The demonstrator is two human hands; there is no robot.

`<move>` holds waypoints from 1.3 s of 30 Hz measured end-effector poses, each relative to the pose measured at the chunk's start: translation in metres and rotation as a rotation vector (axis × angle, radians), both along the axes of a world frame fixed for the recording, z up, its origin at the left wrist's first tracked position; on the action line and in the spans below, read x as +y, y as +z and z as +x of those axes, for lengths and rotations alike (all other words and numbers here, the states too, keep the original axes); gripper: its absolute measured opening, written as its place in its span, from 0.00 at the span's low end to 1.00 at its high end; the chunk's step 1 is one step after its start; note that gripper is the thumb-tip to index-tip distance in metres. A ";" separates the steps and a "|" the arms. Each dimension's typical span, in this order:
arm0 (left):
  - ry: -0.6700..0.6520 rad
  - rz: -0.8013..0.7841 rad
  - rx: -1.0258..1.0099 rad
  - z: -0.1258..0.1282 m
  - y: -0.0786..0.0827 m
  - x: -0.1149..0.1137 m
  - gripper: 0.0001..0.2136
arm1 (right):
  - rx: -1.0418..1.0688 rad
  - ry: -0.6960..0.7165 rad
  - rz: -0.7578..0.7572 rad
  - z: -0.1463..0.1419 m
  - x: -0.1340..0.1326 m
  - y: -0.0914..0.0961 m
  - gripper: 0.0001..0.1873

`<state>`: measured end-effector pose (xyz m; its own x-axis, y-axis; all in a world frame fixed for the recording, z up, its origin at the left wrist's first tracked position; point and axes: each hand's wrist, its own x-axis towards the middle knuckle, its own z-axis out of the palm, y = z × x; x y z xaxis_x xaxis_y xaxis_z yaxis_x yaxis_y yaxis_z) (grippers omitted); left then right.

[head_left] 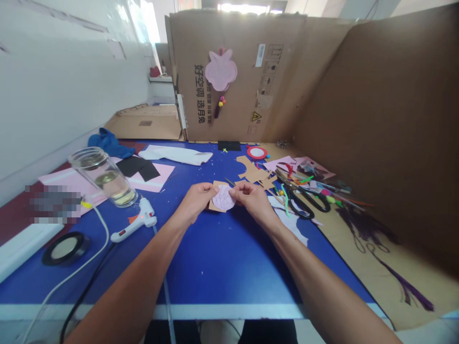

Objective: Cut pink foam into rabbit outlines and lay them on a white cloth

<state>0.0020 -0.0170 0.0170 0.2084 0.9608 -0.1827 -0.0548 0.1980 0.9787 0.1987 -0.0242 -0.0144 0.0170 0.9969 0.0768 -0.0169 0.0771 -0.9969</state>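
Observation:
My left hand [195, 200] and my right hand [253, 200] meet above the blue table [215, 272]. Their fingers pinch a pale lilac paper shape with dark vein-like lines [224, 197], which lies on a brown cardboard piece [215, 203]. Part of the shape is covered by my right fingers. A white hot glue gun [135, 220] lies to the left of my left hand. To the right of my right hand are black-handled scissors [304, 200] and cardboard cutouts [253, 171].
A glass jar holding liquid [103, 177] lies tilted on a pink sheet [154, 177] at left. Cables run across the table's near edge. Cardboard walls surround the back and right, one bearing a pink flower-shaped craft [221, 69]. Craft scraps and pipe cleaners lie at right.

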 end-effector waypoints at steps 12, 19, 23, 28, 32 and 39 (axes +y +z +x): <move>0.035 -0.167 0.090 0.004 0.013 -0.004 0.04 | 0.026 -0.112 0.003 0.005 0.001 0.007 0.15; 0.025 -0.205 0.140 0.004 0.012 -0.005 0.03 | -0.143 -0.333 0.229 0.013 -0.005 0.020 0.12; 0.000 -0.190 0.099 0.005 0.009 -0.005 0.01 | -0.531 -0.292 0.639 0.005 -0.018 0.022 0.08; 0.014 -0.169 0.018 0.001 0.006 -0.001 0.04 | -0.913 0.127 0.841 -0.006 -0.025 0.017 0.09; 0.029 -0.158 -0.029 -0.001 0.006 0.000 0.08 | -0.959 0.121 0.853 -0.006 -0.026 0.019 0.09; 0.079 -0.075 0.069 0.003 0.006 -0.002 0.06 | -0.914 0.159 0.848 -0.008 -0.028 0.020 0.09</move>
<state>0.0047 -0.0191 0.0234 0.1171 0.9569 -0.2659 -0.0058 0.2684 0.9633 0.1907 -0.0524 0.0052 -0.4961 0.6146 0.6133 0.5850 0.7586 -0.2870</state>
